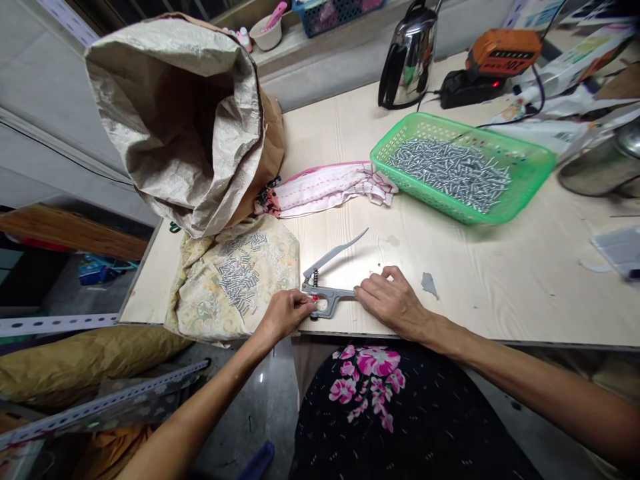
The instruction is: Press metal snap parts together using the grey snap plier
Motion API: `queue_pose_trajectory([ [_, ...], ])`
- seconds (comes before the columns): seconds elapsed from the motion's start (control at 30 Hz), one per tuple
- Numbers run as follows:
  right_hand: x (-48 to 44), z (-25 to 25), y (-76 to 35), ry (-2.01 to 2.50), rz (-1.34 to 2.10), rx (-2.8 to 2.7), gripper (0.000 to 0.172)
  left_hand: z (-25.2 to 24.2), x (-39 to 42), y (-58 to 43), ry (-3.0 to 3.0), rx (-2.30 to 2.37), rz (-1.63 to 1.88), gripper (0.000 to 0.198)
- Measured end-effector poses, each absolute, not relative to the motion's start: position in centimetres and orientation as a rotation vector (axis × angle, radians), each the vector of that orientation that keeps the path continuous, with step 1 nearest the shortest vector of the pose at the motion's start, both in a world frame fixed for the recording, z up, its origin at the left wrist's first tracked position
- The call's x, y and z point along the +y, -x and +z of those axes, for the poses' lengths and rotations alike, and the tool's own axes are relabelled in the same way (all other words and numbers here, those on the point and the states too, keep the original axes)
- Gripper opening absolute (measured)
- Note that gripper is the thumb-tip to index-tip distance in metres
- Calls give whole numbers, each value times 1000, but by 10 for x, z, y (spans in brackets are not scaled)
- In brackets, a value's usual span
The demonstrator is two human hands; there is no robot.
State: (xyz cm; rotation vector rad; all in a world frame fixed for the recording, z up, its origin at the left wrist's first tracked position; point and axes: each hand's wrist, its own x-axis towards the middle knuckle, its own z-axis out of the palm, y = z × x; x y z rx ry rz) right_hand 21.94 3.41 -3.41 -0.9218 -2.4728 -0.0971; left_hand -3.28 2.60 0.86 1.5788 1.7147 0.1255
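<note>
At a pale table, your right hand clamps the gray lever tool, hiding its end; your left hand, fingertips together opposite, obscures anything pinched.

Single head view | from above the lap | facing forward, down | close over desk, reaching far wall

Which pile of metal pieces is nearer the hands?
The smaller pile, on the yellowish cloth beside the left hand; the larger pile sits farther away, inside the green basket.
</note>
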Motion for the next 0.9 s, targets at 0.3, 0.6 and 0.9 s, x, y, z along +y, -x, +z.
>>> queue_pose_trajectory([
  [0.3,36,-37,-222,981,126,-2575,20,5,31,31,-1067,1615,-7,35],
  [0.6,82,-22,-236,985,346,-2797,106,5,27,30,-1054,1671,-4,29],
  [0.9,84,-13,-230,980,334,-2793,77,4,26,32,-1132,1680,-40,38],
])
